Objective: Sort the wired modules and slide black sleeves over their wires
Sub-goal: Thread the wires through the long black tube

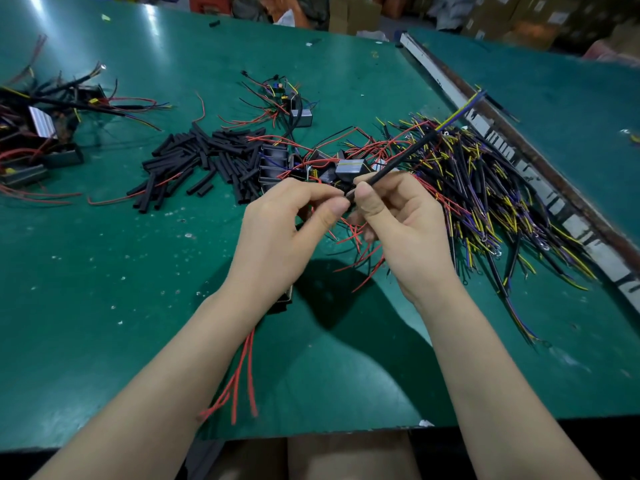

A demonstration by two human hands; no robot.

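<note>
My right hand (405, 230) pinches a long black sleeve (398, 164) that rises up and to the right, with blue and yellow wires (460, 112) coming out of its far end. My left hand (287, 230) pinches the sleeve's near end and holds a wired module (285, 299), mostly hidden under the palm; its red wires (242, 375) hang toward me. Between the hands several red wires (356, 244) splay out. Grey modules (349, 168) lie just beyond my fingers.
A heap of short black sleeves (197, 161) lies left of centre on the green table (104, 271). A large pile of yellow, purple and black wires (485, 195) spreads at the right. Finished modules (38, 133) sit at the far left. A table seam (519, 161) runs diagonally at the right.
</note>
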